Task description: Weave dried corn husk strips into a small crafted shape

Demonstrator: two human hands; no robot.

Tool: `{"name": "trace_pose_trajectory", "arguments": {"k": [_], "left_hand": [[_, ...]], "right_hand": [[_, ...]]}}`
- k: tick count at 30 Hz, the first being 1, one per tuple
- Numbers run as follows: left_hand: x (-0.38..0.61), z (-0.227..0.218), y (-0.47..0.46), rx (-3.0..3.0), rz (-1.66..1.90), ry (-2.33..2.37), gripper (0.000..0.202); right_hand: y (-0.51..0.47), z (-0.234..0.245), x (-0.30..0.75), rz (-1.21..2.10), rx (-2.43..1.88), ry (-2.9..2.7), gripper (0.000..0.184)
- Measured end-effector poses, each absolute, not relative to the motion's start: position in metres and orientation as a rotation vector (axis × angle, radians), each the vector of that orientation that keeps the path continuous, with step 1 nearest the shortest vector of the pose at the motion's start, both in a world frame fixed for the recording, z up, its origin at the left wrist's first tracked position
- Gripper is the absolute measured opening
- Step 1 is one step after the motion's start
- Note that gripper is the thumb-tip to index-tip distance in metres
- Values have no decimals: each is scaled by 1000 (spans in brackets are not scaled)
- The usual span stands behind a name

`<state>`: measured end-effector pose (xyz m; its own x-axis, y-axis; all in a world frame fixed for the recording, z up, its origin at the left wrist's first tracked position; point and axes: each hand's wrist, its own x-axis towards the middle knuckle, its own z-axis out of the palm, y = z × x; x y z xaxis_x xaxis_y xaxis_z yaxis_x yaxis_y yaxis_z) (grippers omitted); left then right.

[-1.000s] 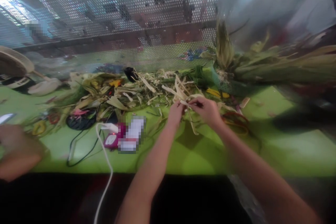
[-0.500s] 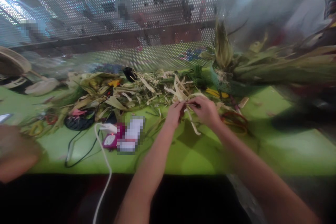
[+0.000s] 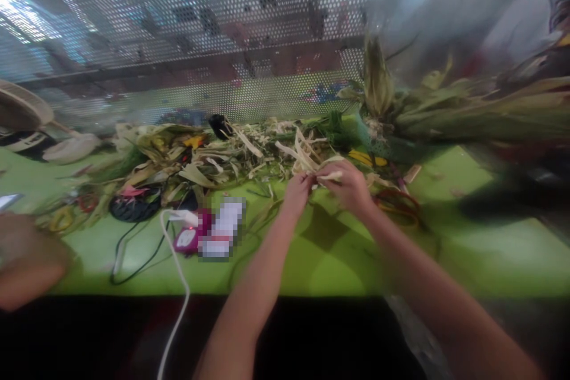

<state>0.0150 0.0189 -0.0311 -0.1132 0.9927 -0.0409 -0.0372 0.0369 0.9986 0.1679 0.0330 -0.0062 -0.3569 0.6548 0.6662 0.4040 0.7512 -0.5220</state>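
Note:
My left hand (image 3: 297,191) and my right hand (image 3: 348,184) meet over the green table, fingertips close together. Both are closed on a bunch of pale dried corn husk strips (image 3: 303,154), which fan out beyond the fingers. One short strip end (image 3: 330,176) lies across my right fingers. What sits right between the fingertips is too small to make out. Behind the hands spreads a heap of husk scraps (image 3: 249,148).
A phone (image 3: 222,228) lies on the green table (image 3: 347,267) beside a purple power socket (image 3: 187,240) with a white cable (image 3: 180,273). Another person's arm (image 3: 31,255) rests at left. Large husks (image 3: 378,83) stand at right before a perforated metal screen (image 3: 285,83).
The long strip that hung down below my hands has been brought up and now lies across my right fingers. Both hands stay in nearly the same place.

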Motion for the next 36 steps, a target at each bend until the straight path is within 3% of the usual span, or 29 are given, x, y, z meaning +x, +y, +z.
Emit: {"name": "trace_pose_trajectory", "arguments": {"k": [5,11,15,24,31,36], "left_hand": [[15,-26,16,1449,1165,1299,16],[19,-22,11,1467,1190,1219,22],[20,-22,10,1423,1240,1215,25],[9,-27,14,1260,1288,1363,22],[8,-28,17,1559,1138,1519,22],[14,-25,12,1843,1008,1537,16]], "right_hand": [[35,-10,167,438,-979,-1796,15],[38,-14,167,817,-1066,-1648,22],[39,-15,167,885,-1093,-1643,23],[46,-2,187,341,-1123,-1978,21],[37,4,180,1246,-1044,-1692,33],[29,13,173,1384,-1038,-1479,33]]}}
